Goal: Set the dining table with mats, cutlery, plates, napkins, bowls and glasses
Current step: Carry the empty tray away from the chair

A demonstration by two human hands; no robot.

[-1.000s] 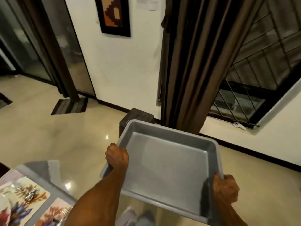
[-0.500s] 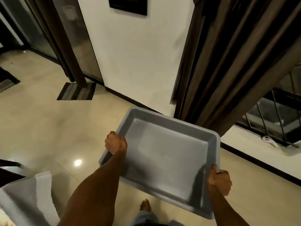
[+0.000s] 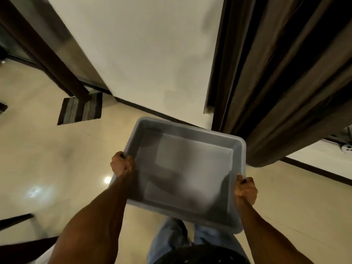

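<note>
- Two hands hold one grey tub [image 3: 190, 168] in front of the person, above the floor [image 3: 47, 159].
- Left hand [image 3: 122, 164]: the fingers are curled tight around the left rim of the tub, about halfway along that side. The knuckles face the camera, and the fingertips go under the rim, so they are hidden.
- Right hand [image 3: 245, 190]: the fingers are also curled closed around the rim, on the right side near the corner closest to the person. The thumb lies on top of the rim.
- The tub sits between the two hands, a little tilted, with its right side lower in the view. Its inside shows only the bare grey bottom (the picture is somewhat blurred there).
- Below the tub the person's legs in blue jeans [image 3: 171, 239] are seen.
- A striped floor mat [image 3: 80, 110] lies on the floor to the left, well apart from the tub, beside a dark door frame [image 3: 47, 60].
- Brown curtains [image 3: 282, 82] hang at the right, just behind the far right corner of the tub. A pale wall [image 3: 142, 54] stands between the door frame and the curtains.
</note>
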